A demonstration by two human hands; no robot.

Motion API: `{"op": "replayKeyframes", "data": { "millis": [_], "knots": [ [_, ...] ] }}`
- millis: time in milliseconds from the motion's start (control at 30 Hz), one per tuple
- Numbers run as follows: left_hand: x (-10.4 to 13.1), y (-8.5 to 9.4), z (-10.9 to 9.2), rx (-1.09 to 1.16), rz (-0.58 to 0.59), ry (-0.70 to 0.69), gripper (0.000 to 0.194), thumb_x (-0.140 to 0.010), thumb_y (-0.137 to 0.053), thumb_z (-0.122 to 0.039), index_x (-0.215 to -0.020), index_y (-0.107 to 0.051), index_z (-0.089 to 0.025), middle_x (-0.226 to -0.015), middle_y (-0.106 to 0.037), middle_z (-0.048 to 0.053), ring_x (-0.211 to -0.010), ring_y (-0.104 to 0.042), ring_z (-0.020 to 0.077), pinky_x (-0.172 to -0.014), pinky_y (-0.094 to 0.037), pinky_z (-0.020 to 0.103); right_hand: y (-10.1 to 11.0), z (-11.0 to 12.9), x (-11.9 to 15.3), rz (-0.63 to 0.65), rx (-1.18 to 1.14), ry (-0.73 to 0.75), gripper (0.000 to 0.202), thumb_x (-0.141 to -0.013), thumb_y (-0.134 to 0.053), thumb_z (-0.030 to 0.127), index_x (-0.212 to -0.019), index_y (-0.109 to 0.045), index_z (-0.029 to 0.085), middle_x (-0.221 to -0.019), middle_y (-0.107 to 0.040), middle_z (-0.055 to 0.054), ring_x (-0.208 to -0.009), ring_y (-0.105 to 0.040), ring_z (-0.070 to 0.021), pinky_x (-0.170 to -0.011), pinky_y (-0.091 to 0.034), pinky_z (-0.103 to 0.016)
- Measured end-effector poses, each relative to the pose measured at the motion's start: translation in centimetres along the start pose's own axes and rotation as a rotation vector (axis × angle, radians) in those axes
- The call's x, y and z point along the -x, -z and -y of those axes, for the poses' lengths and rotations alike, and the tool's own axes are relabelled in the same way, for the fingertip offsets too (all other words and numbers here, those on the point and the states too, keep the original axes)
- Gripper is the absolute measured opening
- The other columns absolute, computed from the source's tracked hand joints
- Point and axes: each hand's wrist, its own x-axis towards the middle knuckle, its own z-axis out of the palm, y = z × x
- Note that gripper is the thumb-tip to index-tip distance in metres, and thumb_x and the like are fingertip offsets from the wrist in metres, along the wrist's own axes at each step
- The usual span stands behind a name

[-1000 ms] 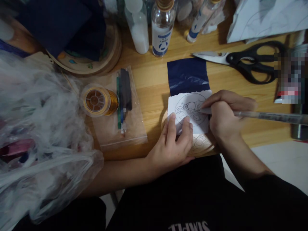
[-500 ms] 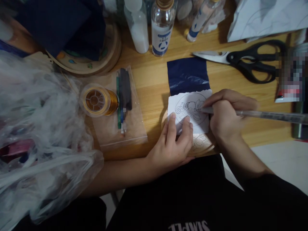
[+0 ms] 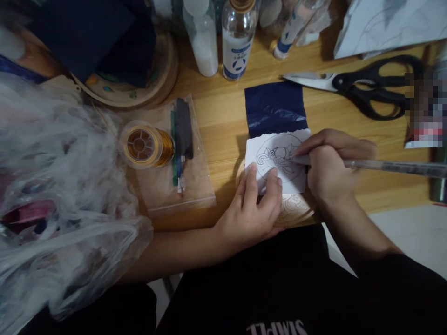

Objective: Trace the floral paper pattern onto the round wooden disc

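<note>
My right hand is closed round a long grey pen, its tip on the right part of a flower drawing inside a circle. That drawing is on a small white paper. Fingers of my left hand lie spread on the paper's lower left, the thumb below at the edge of a round wooden piece, which has outlines on it and shows under the paper. A dark blue sheet sticks out beyond the paper's top edge.
Black-handled scissors lie at the upper right. Bottles stand at the back. A spool of golden wire and tools rest on a clear bag. Crumpled plastic fills the left, near a round wooden tray.
The whole view has shifted slightly, so things appear a little further right. Both hands keep nearly the same place on the paper and pen.
</note>
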Motion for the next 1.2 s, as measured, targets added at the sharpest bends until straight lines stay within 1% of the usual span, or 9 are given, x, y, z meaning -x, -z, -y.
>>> {"op": "replayKeyframes", "data": {
  "millis": [200,367,500,600,700,800,933,1033,1200],
  "knots": [
    [0.02,-0.02,0.03,-0.004,0.006,0.0,0.083,-0.092,-0.043,-0.071,-0.137,-0.054,-0.003,-0.143,-0.053,0.021,-0.119,-0.06,0.0433,-0.101,-0.047,0.049,-0.04,0.06,0.0,0.009,-0.029,0.006,0.024,-0.063,-0.045,0.009,-0.052,-0.064,0.019,-0.047,-0.057,0.005,-0.044,-0.047,-0.0072,-0.042,-0.031,-0.022],
    [0.14,-0.18,-0.06,0.006,0.003,-0.004,0.084,-0.091,-0.045,-0.07,-0.138,-0.053,-0.001,-0.143,-0.052,0.023,-0.12,-0.058,0.0455,-0.101,-0.045,0.05,-0.51,0.18,0.14,-0.108,-0.065,0.002,0.026,-0.062,-0.042,0.007,-0.051,-0.063,0.019,-0.049,-0.057,0.005,-0.046,-0.048,-0.007,-0.043,-0.034,-0.021],
    [0.17,-0.21,-0.14,0.011,-0.007,0.004,0.084,-0.092,-0.044,-0.07,-0.138,-0.053,0.0,-0.143,-0.051,0.024,-0.12,-0.058,0.0453,-0.099,-0.045,0.05,-0.68,0.11,0.19,-0.126,-0.054,-0.001,0.027,-0.062,-0.042,0.007,-0.051,-0.062,0.02,-0.049,-0.057,0.006,-0.046,-0.049,-0.0071,-0.044,-0.036,-0.02],
    [0.14,-0.14,-0.13,0.005,-0.005,0.011,0.086,-0.09,-0.044,-0.072,-0.138,-0.053,-0.001,-0.143,-0.052,0.023,-0.121,-0.058,0.0457,-0.097,-0.047,0.048,-0.74,-0.09,0.13,-0.179,-0.066,-0.03,0.027,-0.062,-0.041,0.007,-0.053,-0.063,0.02,-0.05,-0.057,0.006,-0.046,-0.049,-0.0077,-0.046,-0.038,-0.022],
    [0.12,-0.06,-0.1,-0.002,0.006,0.007,0.084,-0.091,-0.042,-0.072,-0.137,-0.055,-0.003,-0.142,-0.054,0.021,-0.12,-0.059,0.044,-0.098,-0.048,0.048,-0.84,-0.21,0.01,-0.214,-0.078,-0.016,0.026,-0.062,-0.042,0.006,-0.052,-0.063,0.019,-0.049,-0.056,0.005,-0.046,-0.048,-0.0074,-0.047,-0.036,-0.022],
    [0.13,-0.09,-0.17,-0.006,0.008,0.016,0.084,-0.09,-0.043,-0.073,-0.137,-0.055,-0.005,-0.143,-0.053,0.021,-0.12,-0.06,0.0424,-0.098,-0.047,0.049,-0.85,-0.13,-0.08,-0.18,-0.084,-0.013,0.026,-0.063,-0.043,0.006,-0.053,-0.063,0.019,-0.049,-0.057,0.006,-0.047,-0.049,-0.0069,-0.047,-0.037,-0.021],
    [0.16,-0.21,-0.31,0.005,-0.002,0.023,0.088,-0.089,-0.045,-0.074,-0.139,-0.053,-0.002,-0.144,-0.052,0.023,-0.121,-0.058,0.0443,-0.098,-0.047,0.048,-0.62,0.06,-0.12,-0.123,-0.037,-0.022,0.027,-0.065,-0.045,0.008,-0.057,-0.066,0.022,-0.053,-0.061,0.006,-0.049,-0.053,-0.0087,-0.048,-0.039,-0.022],
    [0.13,-0.22,-0.31,0.008,-0.008,0.025,0.086,-0.09,-0.045,-0.073,-0.138,-0.054,-0.003,-0.143,-0.052,0.022,-0.12,-0.059,0.0444,-0.098,-0.046,0.049,-0.4,0.09,-0.16,-0.096,-0.015,-0.011,0.028,-0.066,-0.045,0.008,-0.059,-0.067,0.024,-0.054,-0.062,0.007,-0.05,-0.054,-0.0092,-0.048,-0.04,-0.022],
    [0.1,-0.19,-0.26,0.011,-0.011,0.027,0.085,-0.09,-0.044,-0.073,-0.138,-0.054,-0.002,-0.142,-0.053,0.022,-0.121,-0.058,0.0448,-0.098,-0.045,0.049,-0.23,0.12,-0.29,-0.063,-0.022,-0.001,0.025,-0.067,-0.047,0.008,-0.059,-0.067,0.02,-0.054,-0.062,0.006,-0.051,-0.054,-0.0079,-0.049,-0.04,-0.021]
  ]
}}
